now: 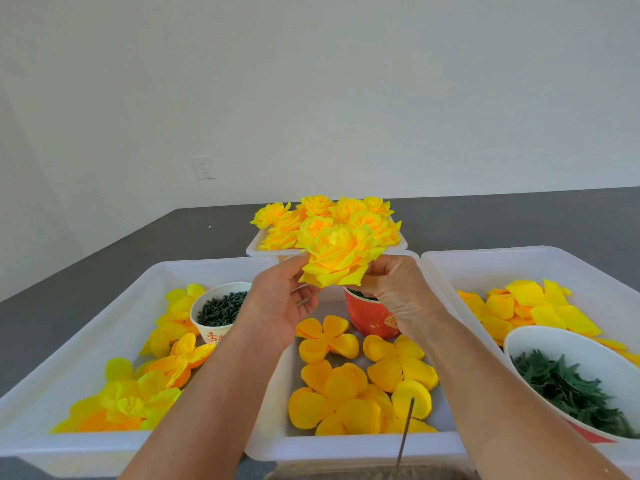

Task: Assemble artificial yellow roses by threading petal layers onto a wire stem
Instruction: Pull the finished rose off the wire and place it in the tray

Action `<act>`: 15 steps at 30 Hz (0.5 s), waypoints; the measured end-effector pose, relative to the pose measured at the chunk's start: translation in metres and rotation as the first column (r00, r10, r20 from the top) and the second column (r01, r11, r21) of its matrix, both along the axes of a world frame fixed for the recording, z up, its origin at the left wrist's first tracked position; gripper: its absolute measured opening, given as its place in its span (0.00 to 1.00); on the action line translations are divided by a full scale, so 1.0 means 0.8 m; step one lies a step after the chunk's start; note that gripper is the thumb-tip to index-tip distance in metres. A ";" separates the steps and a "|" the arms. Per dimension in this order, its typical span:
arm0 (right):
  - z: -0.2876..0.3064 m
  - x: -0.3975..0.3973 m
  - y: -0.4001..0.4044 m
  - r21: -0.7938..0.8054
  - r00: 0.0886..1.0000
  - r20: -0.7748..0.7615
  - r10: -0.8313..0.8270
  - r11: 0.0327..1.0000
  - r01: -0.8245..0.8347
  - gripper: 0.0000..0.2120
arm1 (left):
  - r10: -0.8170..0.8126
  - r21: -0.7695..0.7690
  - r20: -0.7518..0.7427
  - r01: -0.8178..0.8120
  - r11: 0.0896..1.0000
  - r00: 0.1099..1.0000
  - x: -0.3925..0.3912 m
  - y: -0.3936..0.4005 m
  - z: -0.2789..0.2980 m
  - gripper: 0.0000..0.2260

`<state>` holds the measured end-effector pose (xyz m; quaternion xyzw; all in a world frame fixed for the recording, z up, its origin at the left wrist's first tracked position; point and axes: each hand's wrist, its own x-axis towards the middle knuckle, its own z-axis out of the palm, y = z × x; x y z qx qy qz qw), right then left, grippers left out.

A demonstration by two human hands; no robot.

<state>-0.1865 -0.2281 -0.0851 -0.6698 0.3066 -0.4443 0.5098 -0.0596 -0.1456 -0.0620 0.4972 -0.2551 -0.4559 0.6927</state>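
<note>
Left hand (282,299) and right hand (393,289) both up at centre, each pinching the underside edge of one yellow rose (341,258), fingers curled round its lower petals. Rose held in the air above the middle tray (346,443), in front of the far tray (254,245) heaped with finished roses (329,216).

Middle tray: flat orange-yellow petal layers (349,393), a red paper cup (372,318) with white print, unreadable. Thin wire stem (405,434) standing up at the near edge, just in front of the petals.

Left tray (86,341): lighter yellow petal pieces (138,396), a white paper cup (221,311) of dark green pellets; red characters on its side, cut off, not legible.

Right tray (502,258): more yellow petals (533,310), a white bowl (540,337) of green leaf pieces (568,386).

Trays all white plastic, sitting on a dark grey table (519,220). Plain white wall (311,81) behind, one white socket (203,167) low on it. No brand readable anywhere.
</note>
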 end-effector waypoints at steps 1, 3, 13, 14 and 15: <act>0.000 0.000 0.000 -0.001 1.000 -0.010 0.001 1.000 -0.001 0.03 | 0.005 -0.009 -0.007 -0.005 1.000 1.000 0.000 -0.001 0.000 0.05; 0.001 0.001 0.001 -0.005 1.000 -0.025 0.003 1.000 -0.003 0.03 | 0.008 -0.028 -0.027 -0.009 1.000 1.000 0.000 -0.001 -0.001 0.04; 0.003 0.000 0.002 0.020 0.994 0.089 -0.055 0.998 0.054 0.05 | -0.056 -0.019 -0.076 0.055 0.998 0.996 0.001 0.000 -0.001 0.17; 0.003 0.000 0.001 0.009 0.993 0.087 -0.080 0.997 0.079 0.06 | -0.061 -0.011 -0.064 0.060 0.998 0.996 0.001 0.000 -0.001 0.17; 0.002 0.001 -0.001 -0.004 0.992 0.078 -0.099 0.995 0.100 0.06 | -0.052 -0.011 -0.050 0.052 0.999 0.997 0.001 0.000 -0.001 0.16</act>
